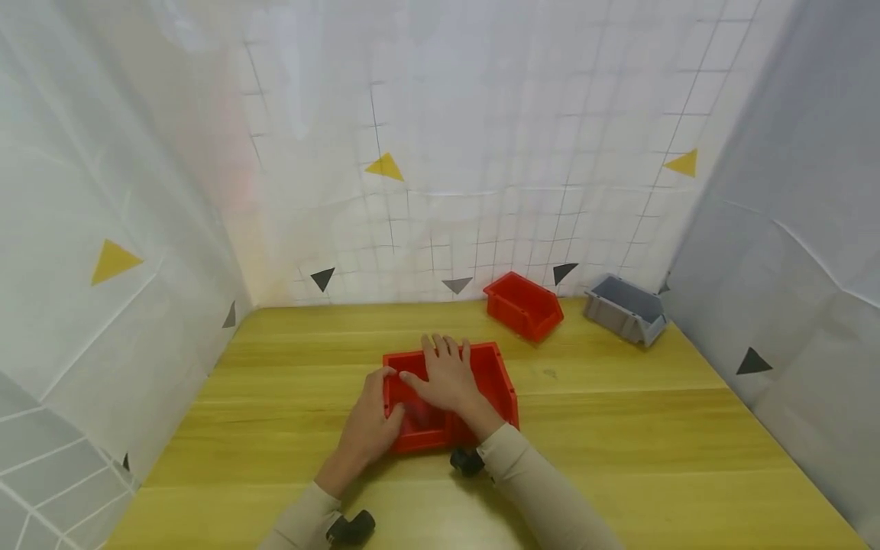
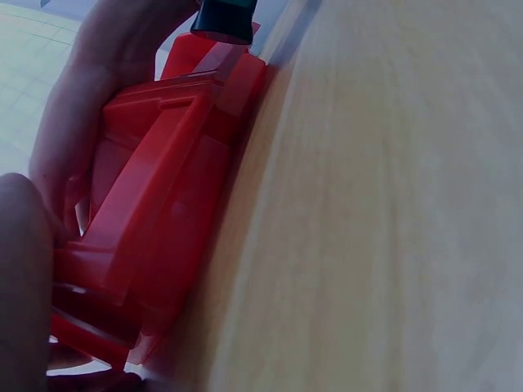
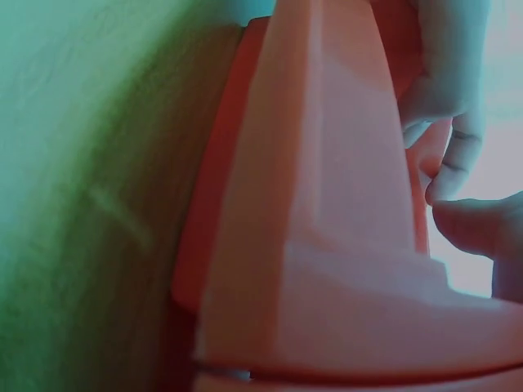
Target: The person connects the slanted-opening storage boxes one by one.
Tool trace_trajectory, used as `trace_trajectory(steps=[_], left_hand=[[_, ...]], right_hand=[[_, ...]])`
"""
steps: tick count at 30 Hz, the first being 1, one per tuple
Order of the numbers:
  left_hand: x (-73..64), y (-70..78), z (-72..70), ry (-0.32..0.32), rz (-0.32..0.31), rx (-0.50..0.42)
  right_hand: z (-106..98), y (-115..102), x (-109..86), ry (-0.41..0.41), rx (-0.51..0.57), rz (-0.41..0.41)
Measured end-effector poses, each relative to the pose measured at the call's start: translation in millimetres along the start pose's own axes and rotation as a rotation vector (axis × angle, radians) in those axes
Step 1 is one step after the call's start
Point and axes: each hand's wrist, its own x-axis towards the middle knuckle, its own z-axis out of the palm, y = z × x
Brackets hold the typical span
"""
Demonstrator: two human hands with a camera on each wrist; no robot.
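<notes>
A red plastic bin [image 1: 493, 374] sits on the wooden table, with a dividing edge visible near its front. My left hand [image 1: 367, 428] grips its left end, thumb over the wall and fingers around the outer side. My right hand [image 1: 447, 378] reaches across the bin, fingers spread and extended to the far rim, thumb pointing left. Low down in the left wrist view, the red bin [image 2: 184, 220] shows layered edges; I cannot tell whether two bins are stacked. Inside, a blurred pinkish patch [image 1: 415, 414] is too unclear to identify.
Behind and to the right stands a smaller red bin [image 1: 520, 307], with a grey bin [image 1: 622, 309] beside it near the table's far right corner. White sheeting [image 1: 481, 153] with yellow and black triangles walls in the wooden table [image 1: 619, 443].
</notes>
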Motion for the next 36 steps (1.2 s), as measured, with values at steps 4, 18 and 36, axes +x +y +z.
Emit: trace_trajectory(steps=[4,18,36], left_hand=[[-1.5,2.8,-1.2,-0.003,-0.014,-0.014],[-2.6,2.5,-2.4,0.017,0.003,-0.056],[-3.5,2.9,-2.0,0.015,-0.030,-0.054]], right_hand=[[2,3,-0.4,0.005,0.013,-0.005],[-33,25,-22.1,0.029,0.092,-0.058],[-39,95,-47.7,-0.002,0.223,0.080]])
